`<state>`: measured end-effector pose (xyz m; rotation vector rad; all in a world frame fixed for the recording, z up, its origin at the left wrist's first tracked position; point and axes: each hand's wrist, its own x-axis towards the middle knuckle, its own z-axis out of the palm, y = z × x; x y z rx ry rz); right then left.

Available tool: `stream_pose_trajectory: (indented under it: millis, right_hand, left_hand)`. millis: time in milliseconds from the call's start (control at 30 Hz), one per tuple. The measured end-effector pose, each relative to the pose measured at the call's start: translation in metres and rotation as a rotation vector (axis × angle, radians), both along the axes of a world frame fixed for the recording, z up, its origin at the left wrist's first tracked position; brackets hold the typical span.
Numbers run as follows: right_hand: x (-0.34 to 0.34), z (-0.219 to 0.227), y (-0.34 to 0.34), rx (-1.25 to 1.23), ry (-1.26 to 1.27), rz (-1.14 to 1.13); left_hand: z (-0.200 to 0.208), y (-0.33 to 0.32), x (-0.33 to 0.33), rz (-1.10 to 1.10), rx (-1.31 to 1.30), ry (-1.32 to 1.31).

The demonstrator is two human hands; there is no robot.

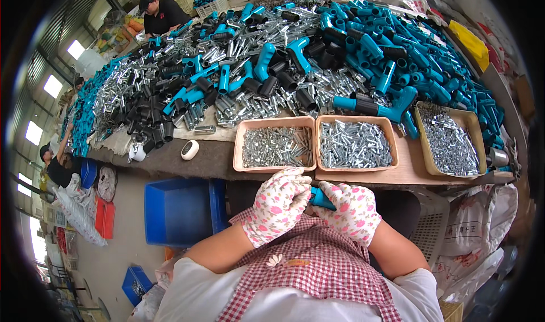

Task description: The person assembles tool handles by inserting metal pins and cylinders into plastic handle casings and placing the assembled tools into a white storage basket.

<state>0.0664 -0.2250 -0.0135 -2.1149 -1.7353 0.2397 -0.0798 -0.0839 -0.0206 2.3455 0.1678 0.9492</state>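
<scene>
My right hand (353, 211), in a white glove with pink flowers, is wrapped round a teal plastic part (322, 198), held in front of my apron. Most of that part is hidden by the glove. Close beside its left end, my left hand (278, 204) in a matching glove has its fingers pinched together; whatever they hold is too small or hidden to make out. Just beyond my hands, at the table's near edge, stand a tray of small metal fittings (278, 146) and a tray of metal pins (355, 146).
A third tray (481, 151) of small metal parts stands to the right. Behind the trays are heaped teal handles (264, 62), black sleeves and metal tubes. A round white device (190, 150) lies at the table edge. Below left is a blue bin (176, 214). Other people work farther off.
</scene>
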Motion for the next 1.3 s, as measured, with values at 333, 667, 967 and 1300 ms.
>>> stream_pose_trajectory:
  millis: [333, 667, 967, 1300]
  right_hand:
    - [0.003, 0.003, -0.001, -0.149, 0.088, 0.039]
    - [-0.01, 0.01, -0.016, 0.143, -0.152, 0.234]
    - [-0.006, 0.027, -0.027, 0.221, -0.161, 0.21]
    - [0.011, 0.023, -0.02, -0.356, 0.485, 0.13]
  left_hand:
    - [0.008, 0.009, -0.007, -0.21, 0.612, 0.242]
    - [0.028, 0.028, 0.0, -0.514, -1.088, 0.963]
    - [0.05, 0.027, -0.015, -0.371, -0.737, 0.848]
    - [0.034, 0.088, -0.01, -0.244, 0.035, 0.446]
